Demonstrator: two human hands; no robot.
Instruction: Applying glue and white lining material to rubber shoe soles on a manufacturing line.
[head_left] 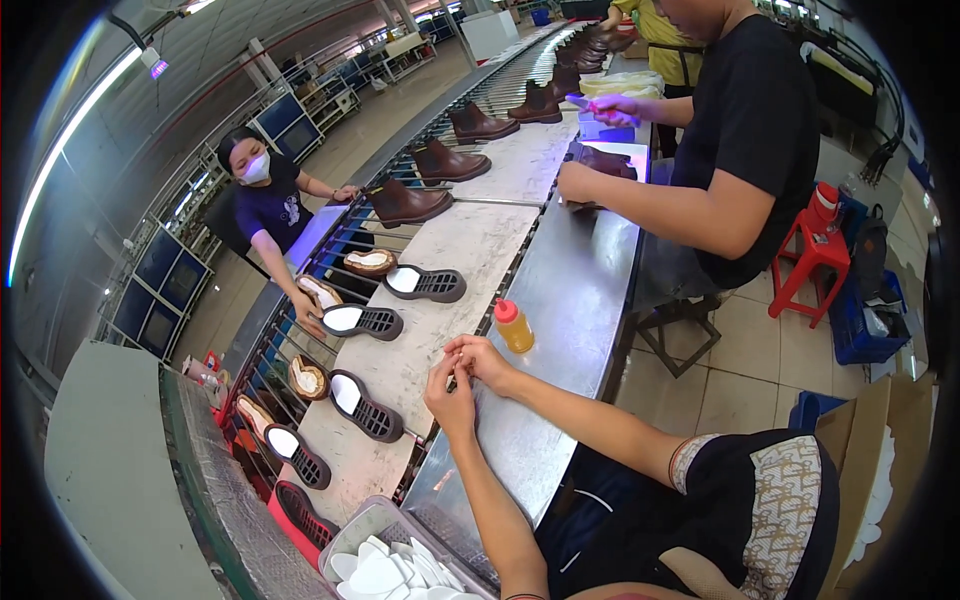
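Observation:
My left hand (450, 397) and my right hand (481, 362) meet over the inner edge of the metal bench, fingers curled and pressed together at the tips. Whether anything small is pinched between them is hidden. Just to the right of them stands a yellow bottle (515, 330) with a red cap, untouched. Across the conveyor in front of my hands lie several dark shoe soles, among them one sole (366, 405) with a white pad at its heel end. Beside it rests the brown upper (308, 378) of a shoe, its pale underside facing up.
A clear bin (372, 520) of white pads stands at the near end of the conveyor (480, 235). Brown boots (405, 203) line its far stretch. A masked person (275, 205) reaches in opposite; another person (730, 150) works on a boot at right. A red stool (812, 255) stands behind.

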